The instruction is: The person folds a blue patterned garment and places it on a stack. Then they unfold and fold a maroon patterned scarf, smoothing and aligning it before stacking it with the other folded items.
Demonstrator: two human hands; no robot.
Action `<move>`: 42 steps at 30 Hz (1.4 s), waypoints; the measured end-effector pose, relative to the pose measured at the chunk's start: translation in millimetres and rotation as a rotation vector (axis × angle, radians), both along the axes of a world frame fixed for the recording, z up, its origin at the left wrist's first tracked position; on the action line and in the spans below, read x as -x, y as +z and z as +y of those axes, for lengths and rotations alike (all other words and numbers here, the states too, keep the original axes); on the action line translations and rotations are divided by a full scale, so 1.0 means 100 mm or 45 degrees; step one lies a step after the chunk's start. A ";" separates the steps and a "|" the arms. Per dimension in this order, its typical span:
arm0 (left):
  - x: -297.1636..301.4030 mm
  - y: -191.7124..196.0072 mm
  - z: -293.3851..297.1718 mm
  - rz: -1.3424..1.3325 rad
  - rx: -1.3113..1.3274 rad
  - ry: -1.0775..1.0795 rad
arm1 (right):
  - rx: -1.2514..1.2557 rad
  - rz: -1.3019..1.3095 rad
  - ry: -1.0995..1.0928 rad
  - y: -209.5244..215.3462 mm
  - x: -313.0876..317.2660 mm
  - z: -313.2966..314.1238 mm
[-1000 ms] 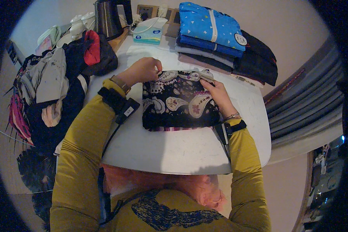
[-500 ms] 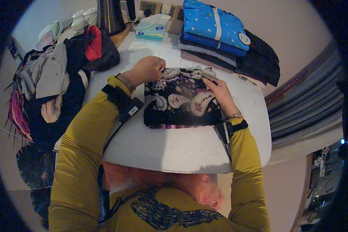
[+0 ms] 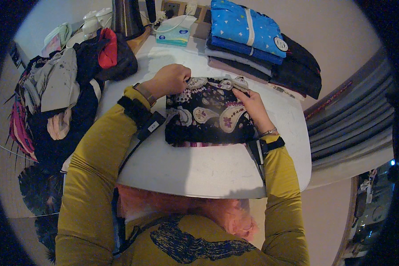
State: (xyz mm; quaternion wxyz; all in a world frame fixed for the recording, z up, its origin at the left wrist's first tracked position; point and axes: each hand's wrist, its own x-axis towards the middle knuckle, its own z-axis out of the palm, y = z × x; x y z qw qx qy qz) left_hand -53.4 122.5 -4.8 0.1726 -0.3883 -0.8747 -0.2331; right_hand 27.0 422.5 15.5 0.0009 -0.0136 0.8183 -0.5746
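Observation:
A black garment with a white and purple paisley print (image 3: 204, 115) lies folded on the white table (image 3: 164, 173). A striped pinkish edge peeps out along its near side. My left hand (image 3: 173, 80) is closed on the garment's far left corner, its fingers curled. At the far right corner my right hand (image 3: 252, 104) pinches the cloth, thumb on top and fingers partly hidden. The kind of garment cannot be made out in its folded state.
Folded clothes with a blue patterned piece (image 3: 244, 26) on top are stacked at the back right, beside dark garments (image 3: 299, 66). Loose clothes (image 3: 57, 88) are heaped on the left. A tissue pack (image 3: 173, 35) and a dark kettle (image 3: 126, 20) stand at the back.

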 end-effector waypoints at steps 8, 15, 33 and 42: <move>-0.01 0.00 0.03 0.048 0.029 0.021 | -0.048 0.061 0.005 0.02 -0.02 -0.01; -0.04 -0.01 0.02 0.153 -0.001 -0.032 | -0.021 -0.011 -0.028 0.04 -0.03 -0.03; -0.03 -0.05 0.04 0.243 -0.015 -0.035 | -0.093 0.053 -0.007 0.01 0.00 0.00; -0.04 -0.05 0.04 0.196 -0.022 -0.017 | -0.090 0.042 -0.016 0.07 -0.05 -0.05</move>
